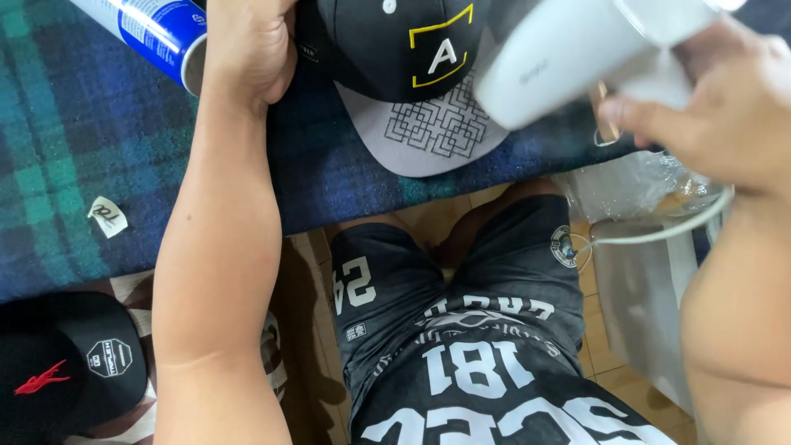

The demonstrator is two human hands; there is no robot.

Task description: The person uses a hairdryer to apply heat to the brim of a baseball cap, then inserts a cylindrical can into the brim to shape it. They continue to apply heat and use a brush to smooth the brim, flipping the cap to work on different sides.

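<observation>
My left hand rests closed on the plaid blanket, pressing the left edge of a black cap with a grey patterned brim. My right hand grips the handle of a white handheld appliance, a steamer or dryer, whose rounded head hovers just above the cap's right side. A white cord trails from it toward my lap.
A blue and white spray can lies on the blanket beside my left hand. A second black cap sits at the lower left. A small white sticker lies on the blanket. A clear plastic bag lies at right. My legs in black shorts fill the lower middle.
</observation>
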